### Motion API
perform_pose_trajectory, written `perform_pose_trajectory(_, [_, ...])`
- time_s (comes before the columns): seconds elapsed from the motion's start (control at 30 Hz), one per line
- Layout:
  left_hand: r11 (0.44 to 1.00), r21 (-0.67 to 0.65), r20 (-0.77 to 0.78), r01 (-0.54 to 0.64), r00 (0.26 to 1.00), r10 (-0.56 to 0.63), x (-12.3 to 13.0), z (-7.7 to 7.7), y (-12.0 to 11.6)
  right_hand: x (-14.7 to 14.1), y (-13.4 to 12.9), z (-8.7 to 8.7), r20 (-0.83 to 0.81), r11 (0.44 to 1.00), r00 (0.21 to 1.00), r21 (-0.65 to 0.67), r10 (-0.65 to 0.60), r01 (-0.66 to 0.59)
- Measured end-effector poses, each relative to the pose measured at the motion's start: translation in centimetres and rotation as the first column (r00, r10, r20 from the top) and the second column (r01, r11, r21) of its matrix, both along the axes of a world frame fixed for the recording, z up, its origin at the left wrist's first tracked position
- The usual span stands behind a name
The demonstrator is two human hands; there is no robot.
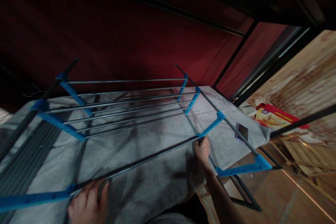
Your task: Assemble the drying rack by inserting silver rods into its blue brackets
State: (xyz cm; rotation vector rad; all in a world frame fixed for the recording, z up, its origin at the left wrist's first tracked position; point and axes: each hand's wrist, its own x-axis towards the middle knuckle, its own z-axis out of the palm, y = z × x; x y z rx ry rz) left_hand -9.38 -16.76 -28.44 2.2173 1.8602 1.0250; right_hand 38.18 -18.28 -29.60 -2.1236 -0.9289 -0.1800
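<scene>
A partly assembled rack point(136, 95) of grey metal tubes and blue plastic connectors lies on a grey fleecy cloth. One long tube point(149, 157) crosses the near part, between a blue connector point(34, 197) at the lower left and another blue connector point(211, 125) at the right. My left hand point(89, 201) is closed around that tube's left end, beside the connector. At the opposite end my right hand point(202, 149) grips just below the right connector; its fingertips are partly hidden. Farther off, several tubes span two pairs of blue connectors.
Several loose grey tubes point(34, 154) lie side by side on the cloth point(157, 178) at the left. A phone point(242, 132) rests near the cloth's right edge. Beyond it are a red and yellow package point(279, 116) and a dark metal frame. A dark red panel point(131, 31) stands behind.
</scene>
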Motion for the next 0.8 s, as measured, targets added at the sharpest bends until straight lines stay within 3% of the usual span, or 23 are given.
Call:
perform_pose_trajectory(0.1, [0.964, 0.07, 0.136, -0.255, 0.96, 0.244, -0.9, 0.9, -1.2, 0.0, -0.4, 0.4, 0.003, 0.98, 0.999, -0.197, -0.04, 0.04])
perform_pose_trajectory(0.23, [0.851, -0.139, 0.348, -0.506, 0.78, 0.52, -1.8, 2.2, -1.3, 0.4, -0.6, 0.7, -0.001, 0.956, 1.0, -0.292, -0.013, 0.012])
perform_pose_trajectory(0.3, [0.841, -0.205, 0.4, -0.501, 0.741, 0.539, -1.8, 2.3, -0.9, 0.7, -0.7, 0.6, 0.019, 0.947, 1.0, -0.322, -0.016, 0.021])
perform_pose_trajectory(0.43, [0.857, -0.303, 0.437, -0.417, 0.738, 0.514, -1.5, 2.0, -0.3, 1.1, -0.9, 0.3, 0.031, 0.943, 0.999, -0.332, -0.017, 0.026])
perform_pose_trajectory(0.8, [0.77, -0.389, 0.274, -0.505, 0.735, 0.62, -1.3, 2.7, -0.3, 1.8, -0.9, -0.2, 0.055, 0.935, 0.998, -0.354, -0.004, 0.024])
